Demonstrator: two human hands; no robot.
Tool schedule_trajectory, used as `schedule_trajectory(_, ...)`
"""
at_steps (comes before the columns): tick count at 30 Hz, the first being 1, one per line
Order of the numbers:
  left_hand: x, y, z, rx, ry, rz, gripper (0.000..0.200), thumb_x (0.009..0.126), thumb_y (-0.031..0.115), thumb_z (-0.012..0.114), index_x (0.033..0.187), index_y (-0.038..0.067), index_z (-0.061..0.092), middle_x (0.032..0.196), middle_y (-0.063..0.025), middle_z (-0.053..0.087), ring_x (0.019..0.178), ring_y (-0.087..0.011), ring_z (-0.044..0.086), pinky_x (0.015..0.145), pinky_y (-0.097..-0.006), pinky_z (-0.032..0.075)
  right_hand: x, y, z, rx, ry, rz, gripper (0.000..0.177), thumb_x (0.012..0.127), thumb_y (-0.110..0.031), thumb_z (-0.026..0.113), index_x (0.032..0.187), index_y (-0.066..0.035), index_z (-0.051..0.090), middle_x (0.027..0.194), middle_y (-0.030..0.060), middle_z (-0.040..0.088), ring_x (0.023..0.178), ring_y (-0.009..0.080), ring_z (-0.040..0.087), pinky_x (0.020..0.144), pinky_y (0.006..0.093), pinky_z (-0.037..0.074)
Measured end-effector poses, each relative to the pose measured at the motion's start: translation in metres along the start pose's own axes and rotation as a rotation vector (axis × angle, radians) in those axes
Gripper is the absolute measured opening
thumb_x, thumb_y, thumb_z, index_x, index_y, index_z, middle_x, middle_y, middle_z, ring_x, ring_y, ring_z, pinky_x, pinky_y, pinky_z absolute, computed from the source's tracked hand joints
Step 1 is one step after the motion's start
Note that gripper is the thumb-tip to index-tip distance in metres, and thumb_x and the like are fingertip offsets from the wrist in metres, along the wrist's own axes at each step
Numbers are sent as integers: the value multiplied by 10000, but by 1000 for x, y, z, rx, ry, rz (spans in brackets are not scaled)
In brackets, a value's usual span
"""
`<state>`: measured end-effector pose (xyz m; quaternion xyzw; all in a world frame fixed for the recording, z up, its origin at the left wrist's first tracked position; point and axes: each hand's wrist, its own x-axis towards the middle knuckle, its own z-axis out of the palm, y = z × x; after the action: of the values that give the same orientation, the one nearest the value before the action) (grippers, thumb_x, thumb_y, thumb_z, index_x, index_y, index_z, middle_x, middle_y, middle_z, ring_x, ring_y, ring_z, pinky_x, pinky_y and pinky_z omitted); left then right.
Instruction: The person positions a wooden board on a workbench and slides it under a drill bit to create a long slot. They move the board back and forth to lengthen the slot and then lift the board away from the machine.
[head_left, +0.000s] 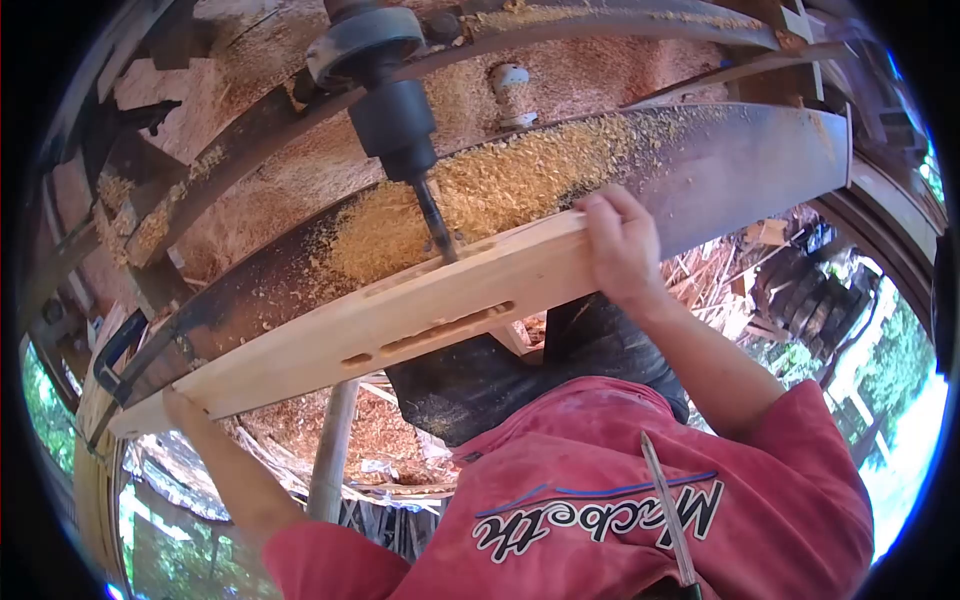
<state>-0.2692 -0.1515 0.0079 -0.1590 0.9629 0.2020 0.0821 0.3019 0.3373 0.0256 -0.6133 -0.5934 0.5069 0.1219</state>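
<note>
A long pale timber (330, 335) lies slanted along the metal table (745, 150). In its near face are a long slot (450, 328) and a short slot (356, 359). My right hand (622, 240) grips the timber near its right end, fingers bent over the upper edge. At the far left, my left hand (180, 408) is against the timber's lower edge; most of its fingers are hidden. Between my hands, a drill bit (432, 212) in a dark chuck (393, 125) reaches down to the timber's upper side, where its tip meets a groove.
Yellow wood shavings (500, 185) are heaped on the metal table behind the timber. A dark clamp-like bracket (118, 355) stands at the table's left end. More sawdust (270, 110) covers the ground beyond. A thin pointed stick, like a pencil (668, 505), shows before my red shirt.
</note>
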Motion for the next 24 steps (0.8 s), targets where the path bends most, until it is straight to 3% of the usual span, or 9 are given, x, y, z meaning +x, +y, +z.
schedule_trajectory(4,46,-24,-20,22,-84,-6,525,992,349,418,1176,-106,604,1097,-213,646,984,-310,619,885,-410,496,-15,-9,26,36,-39,-10,262,978,-215,542,889,20,615,735,105,591,723,149,559,686,345,482)
schedule_trajectory(6,61,-37,-24,204,-76,277,541,997,364,401,1160,-109,608,1095,-228,642,956,-313,621,855,-421,501,-17,-17,25,49,-75,22,276,985,-232,543,884,17,605,728,128,583,697,163,560,668,350,481)
schedule_trajectory(7,60,-40,-23,203,-78,278,541,997,364,401,1160,-109,608,1095,-228,642,956,-313,621,855,-421,501,-18,-16,24,49,-73,22,276,985,-232,543,884,17,605,728,128,583,697,163,560,668,350,481)
schedule_trajectory(10,34,-21,-16,60,-97,127,558,993,383,394,1150,-112,600,1055,-226,642,893,-319,621,809,-440,505,-23,-8,23,61,-62,8,269,983,-231,546,891,15,606,730,157,581,695,195,573,682,363,485)
schedule_trajectory(12,-21,10,-8,13,67,-102,576,980,422,398,1109,-96,615,988,-204,642,809,-300,613,748,-444,502,-33,8,22,77,-37,-66,265,980,-225,545,896,18,607,738,181,590,697,231,585,696,382,489)
schedule_trajectory(16,-2,-29,12,-100,0,-104,568,965,451,448,1144,-54,637,1005,-199,653,860,-304,621,766,-443,510,-53,25,2,46,-5,-89,261,970,-227,553,902,17,614,755,193,609,722,277,607,711,399,491)
schedule_trajectory(18,5,-45,5,-183,-35,-116,566,954,470,481,1167,-25,652,1016,-195,661,893,-307,625,779,-442,516,-56,28,-16,-6,-16,-3,270,965,-241,552,907,15,618,769,210,616,743,315,621,725,407,495)
schedule_trajectory(20,-56,-10,12,-10,-103,-155,533,947,489,503,1122,21,686,958,-169,661,789,-262,645,576,-394,499,-51,44,-35,-32,12,-21,284,957,-256,540,916,13,624,787,220,628,749,346,622,740,422,495)
schedule_trajectory(24,-137,-12,32,68,0,-115,474,938,484,571,1083,54,707,949,-144,670,782,-222,664,541,-341,500,-35,76,-104,-273,46,-36,363,935,-303,501,1010,11,666,892,236,680,891,362,670,840,436,500)
